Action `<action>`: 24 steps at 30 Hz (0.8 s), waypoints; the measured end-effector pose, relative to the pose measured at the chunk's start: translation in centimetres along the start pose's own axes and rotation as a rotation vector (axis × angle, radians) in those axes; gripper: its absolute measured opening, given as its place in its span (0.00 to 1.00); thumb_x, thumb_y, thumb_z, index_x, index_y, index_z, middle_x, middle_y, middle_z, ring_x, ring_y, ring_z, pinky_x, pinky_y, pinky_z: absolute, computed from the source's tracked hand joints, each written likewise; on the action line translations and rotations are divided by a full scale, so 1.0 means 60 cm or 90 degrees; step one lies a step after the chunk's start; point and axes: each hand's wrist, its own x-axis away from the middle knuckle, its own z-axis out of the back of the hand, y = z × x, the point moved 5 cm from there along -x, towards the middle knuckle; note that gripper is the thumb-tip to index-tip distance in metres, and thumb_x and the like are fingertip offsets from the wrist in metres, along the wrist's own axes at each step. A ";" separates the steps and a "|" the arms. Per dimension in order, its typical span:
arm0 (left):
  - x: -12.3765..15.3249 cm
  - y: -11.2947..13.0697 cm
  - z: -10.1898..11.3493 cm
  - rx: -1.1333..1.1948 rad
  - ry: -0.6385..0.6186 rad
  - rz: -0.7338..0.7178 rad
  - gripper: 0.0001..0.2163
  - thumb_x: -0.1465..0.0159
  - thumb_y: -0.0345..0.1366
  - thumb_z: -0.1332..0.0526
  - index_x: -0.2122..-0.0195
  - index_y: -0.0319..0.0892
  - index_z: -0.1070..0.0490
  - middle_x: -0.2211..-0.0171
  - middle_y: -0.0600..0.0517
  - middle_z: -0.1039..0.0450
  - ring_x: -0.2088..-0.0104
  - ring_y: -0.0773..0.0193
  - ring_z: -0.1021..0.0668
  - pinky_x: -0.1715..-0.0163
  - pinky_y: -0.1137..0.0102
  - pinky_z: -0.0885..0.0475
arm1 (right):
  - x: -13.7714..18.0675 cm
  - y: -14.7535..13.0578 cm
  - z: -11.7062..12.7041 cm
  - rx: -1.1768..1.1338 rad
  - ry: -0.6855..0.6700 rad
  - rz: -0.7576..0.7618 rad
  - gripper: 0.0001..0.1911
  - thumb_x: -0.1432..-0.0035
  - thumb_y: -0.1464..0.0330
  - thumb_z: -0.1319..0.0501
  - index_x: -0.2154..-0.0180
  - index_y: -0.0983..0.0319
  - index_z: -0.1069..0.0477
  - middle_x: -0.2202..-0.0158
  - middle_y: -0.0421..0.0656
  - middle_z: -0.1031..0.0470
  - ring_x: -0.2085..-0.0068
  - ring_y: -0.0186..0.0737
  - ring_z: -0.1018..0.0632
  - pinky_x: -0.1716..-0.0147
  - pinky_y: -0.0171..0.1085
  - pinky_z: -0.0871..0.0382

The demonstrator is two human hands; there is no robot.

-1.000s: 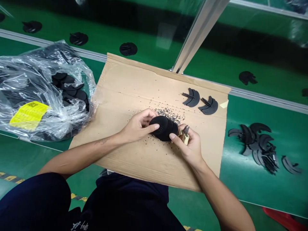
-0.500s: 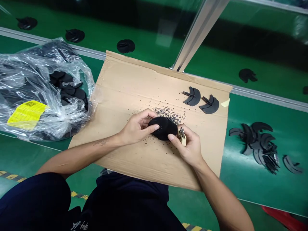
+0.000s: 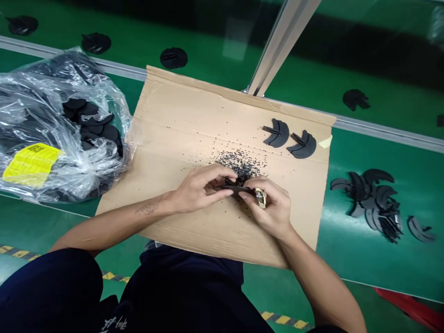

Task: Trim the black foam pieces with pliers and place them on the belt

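My left hand pinches a thin black round plastic part, now seen edge-on, over a sheet of brown cardboard. My right hand is closed round a small cutter with pale handles, and its thumb rests on the same part. A scatter of black shavings lies on the cardboard just beyond my fingers. Two trimmed black crescent pieces sit near the cardboard's far right corner.
A clear plastic bag with a yellow label, full of black discs, lies at the left. A heap of black crescent pieces lies on the green surface at the right. Beyond a metal rail, several black parts lie on a green belt.
The black round part has been turned from face-up to edge-on between my hands. The belt parts have shifted left and up in view, and the camera view has dropped slightly.
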 end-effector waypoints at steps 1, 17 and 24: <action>0.000 -0.002 0.001 0.013 0.008 0.017 0.11 0.34 0.37 0.33 0.53 0.41 0.24 0.61 0.48 0.20 0.66 0.68 0.21 0.65 0.73 0.23 | 0.001 -0.002 0.001 -0.005 0.005 0.015 0.04 0.41 0.71 0.33 0.64 0.58 0.27 0.67 0.43 0.21 0.67 0.40 0.21 0.65 0.40 0.26; -0.001 0.017 0.014 -0.097 0.010 -0.129 0.09 0.34 0.36 0.33 0.54 0.43 0.21 0.61 0.48 0.18 0.62 0.65 0.18 0.61 0.70 0.21 | 0.009 -0.010 0.000 0.163 -0.016 0.207 0.11 0.40 0.74 0.35 0.56 0.58 0.26 0.62 0.48 0.18 0.66 0.43 0.19 0.68 0.43 0.27; -0.005 0.009 0.009 0.045 0.051 -0.052 0.12 0.39 0.40 0.28 0.55 0.46 0.20 0.64 0.50 0.16 0.62 0.63 0.17 0.59 0.66 0.21 | 0.019 -0.009 -0.007 0.073 0.020 0.196 0.10 0.39 0.75 0.36 0.56 0.58 0.25 0.63 0.46 0.19 0.66 0.41 0.19 0.68 0.40 0.23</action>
